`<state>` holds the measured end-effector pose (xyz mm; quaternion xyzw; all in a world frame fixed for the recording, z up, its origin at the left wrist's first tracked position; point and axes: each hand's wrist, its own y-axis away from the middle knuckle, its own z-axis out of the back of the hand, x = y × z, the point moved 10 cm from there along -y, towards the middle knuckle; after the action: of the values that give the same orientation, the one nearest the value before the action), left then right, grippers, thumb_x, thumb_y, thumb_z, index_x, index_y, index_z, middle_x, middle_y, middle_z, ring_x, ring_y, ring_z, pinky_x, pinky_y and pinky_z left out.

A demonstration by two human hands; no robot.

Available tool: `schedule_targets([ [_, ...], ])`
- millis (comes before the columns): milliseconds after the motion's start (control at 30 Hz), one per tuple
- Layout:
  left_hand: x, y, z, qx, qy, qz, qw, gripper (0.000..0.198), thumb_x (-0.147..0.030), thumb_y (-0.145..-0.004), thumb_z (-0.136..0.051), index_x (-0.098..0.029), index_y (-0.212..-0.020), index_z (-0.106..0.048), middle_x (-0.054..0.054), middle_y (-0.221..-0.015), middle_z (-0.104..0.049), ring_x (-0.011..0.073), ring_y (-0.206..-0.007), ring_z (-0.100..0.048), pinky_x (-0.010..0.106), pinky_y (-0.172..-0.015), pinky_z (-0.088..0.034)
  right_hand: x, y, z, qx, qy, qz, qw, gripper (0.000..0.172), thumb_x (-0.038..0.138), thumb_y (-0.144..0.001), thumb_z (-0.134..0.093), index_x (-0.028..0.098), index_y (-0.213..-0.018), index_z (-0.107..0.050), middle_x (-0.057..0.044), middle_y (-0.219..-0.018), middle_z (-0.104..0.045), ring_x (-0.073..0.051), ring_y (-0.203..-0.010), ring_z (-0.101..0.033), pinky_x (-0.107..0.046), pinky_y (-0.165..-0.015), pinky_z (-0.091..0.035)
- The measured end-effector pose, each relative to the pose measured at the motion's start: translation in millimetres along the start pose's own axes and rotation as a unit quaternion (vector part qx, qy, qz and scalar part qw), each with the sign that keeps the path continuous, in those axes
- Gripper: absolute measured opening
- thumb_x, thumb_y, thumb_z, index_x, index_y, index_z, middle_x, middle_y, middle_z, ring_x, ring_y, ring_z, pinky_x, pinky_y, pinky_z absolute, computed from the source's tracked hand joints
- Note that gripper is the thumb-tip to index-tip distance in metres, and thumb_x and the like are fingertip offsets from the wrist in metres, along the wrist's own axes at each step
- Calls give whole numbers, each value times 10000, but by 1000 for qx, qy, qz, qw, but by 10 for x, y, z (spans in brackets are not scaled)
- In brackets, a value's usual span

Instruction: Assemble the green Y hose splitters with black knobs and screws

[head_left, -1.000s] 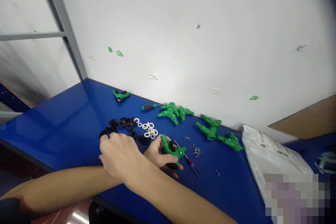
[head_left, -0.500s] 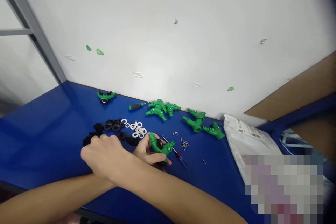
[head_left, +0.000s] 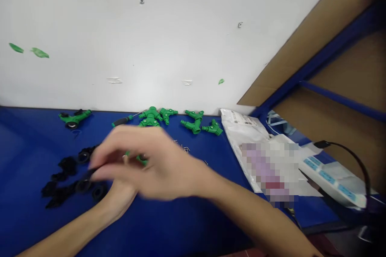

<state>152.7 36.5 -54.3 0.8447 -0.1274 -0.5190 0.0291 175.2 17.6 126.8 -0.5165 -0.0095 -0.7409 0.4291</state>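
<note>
My right hand point(head_left: 163, 164), blurred by motion, crosses in front of my left. Between its thumb and index fingertip is a small black plastic part point(head_left: 93, 173), its shape smeared. My left hand point(head_left: 123, 192) is mostly hidden behind the right one; its wrist and a bit of palm show. Green plastic of a Y-shaped hose splitter point(head_left: 143, 161), which the left hand holds, shows through the gap in my right hand. Loose black parts point(head_left: 68, 165) and black rings point(head_left: 99, 191) lie to the left of both hands.
Along the wall lie green splitters point(head_left: 193, 122), one with black fittings point(head_left: 74, 118), and a screwdriver point(head_left: 122, 121). Small screws point(head_left: 185, 149) are scattered behind my right hand. A white plastic bag point(head_left: 241, 148) and a power strip point(head_left: 331, 180) occupy the right side.
My right hand has lifted from the black parts with one pinched and moved back toward the left hand, now covering it. The view has swung right.
</note>
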Motion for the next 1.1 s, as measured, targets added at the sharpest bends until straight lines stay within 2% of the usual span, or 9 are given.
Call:
schedule_targets([
  [67, -7, 30, -38, 11, -3, 8, 1000, 431, -301, -693, -862, -270, -1015, -577, -7, -925, -719, 296, -968, -748, 401, -821, -645, -296, 289, 488, -104, -65, -66, 990, 56, 183, -917, -643, 182, -867, -617, 5, -849, -669, -113, -786, -656, -226, -711, -544],
  [133, 0, 51, -46, 12, -5, 19, 1000, 490, -280, -698, -866, -272, -1079, -558, -19, -967, -704, 284, -957, -755, 425, -853, -639, -684, 589, 721, -149, -67, -147, 976, 90, 246, -902, -656, 172, -860, -628, 12, -766, -640, -104, -685, -611, -228, -627, -508],
  [233, -12, 59, -44, 14, -26, 7, 1000, 563, -284, -717, -856, -306, -1182, -540, -6, -1147, -658, 274, -960, -757, 445, -867, -637, -1164, 922, 692, -150, -92, -242, 954, 152, 310, -874, -666, 166, -860, -620, 32, -668, -595, -96, -576, -549, -223, -534, -433],
  [300, -25, 56, -39, 14, -55, -14, 998, 565, -292, -732, -842, -307, -1215, -550, 18, -1261, -614, 278, -979, -752, 442, -864, -640, -1310, 1029, 584, -147, -109, -267, 946, 180, 341, -877, -652, 168, -862, -608, 39, -643, -580, -100, -569, -549, -228, -539, -428],
  [433, -20, 54, -40, 16, -103, -36, 994, 596, -301, -758, -818, -278, -1287, -543, 55, -1340, -585, 283, -1026, -734, 440, -883, -631, -1361, 1087, 465, -172, -133, -272, 937, 244, 407, -865, -659, 177, -827, -588, 44, -628, -572, -99, -559, -554, -242, -570, -451],
  [633, 25, 64, -58, 48, -164, -11, 985, 757, -331, -795, -790, -230, -1453, -431, 84, -1105, -740, 281, -1024, -726, 460, -999, -554, -1452, 1158, 429, -209, -167, -287, 920, 348, 504, -818, -705, 174, -790, -600, 38, -597, -573, -97, -509, -535, -245, -514, -451],
  [833, -91, 91, -27, 27, -267, -79, 960, 683, -322, -778, -800, -318, -1404, -528, 70, -1463, -512, 299, -1220, -615, 409, -1023, -527, -1458, 1181, 380, -242, -181, -294, 907, 339, 485, -806, -735, 170, -803, -611, 29, -582, -597, -105, -503, -561, -238, -496, -473],
  [967, -86, 110, -64, 43, -270, -93, 957, 667, -302, -808, -774, -392, -1410, -502, 46, -1491, -436, 264, -1083, -681, 394, -911, -588, -1456, 1198, 341, -248, -181, -302, 903, 354, 489, -779, -768, 168, -790, -620, 32, -594, -588, -110, -502, -582, -237, -471, -477],
  [1100, -112, 118, -79, 45, -269, -115, 955, 639, -270, -793, -784, -395, -1370, -538, 48, -1426, -466, 264, -1061, -678, 385, -858, -611, -1468, 1185, 303, -232, -211, -302, 900, 393, 531, -775, -759, 160, -805, -631, 22, -577, -611, -112, -479, -581, -244, -457, -476],
])
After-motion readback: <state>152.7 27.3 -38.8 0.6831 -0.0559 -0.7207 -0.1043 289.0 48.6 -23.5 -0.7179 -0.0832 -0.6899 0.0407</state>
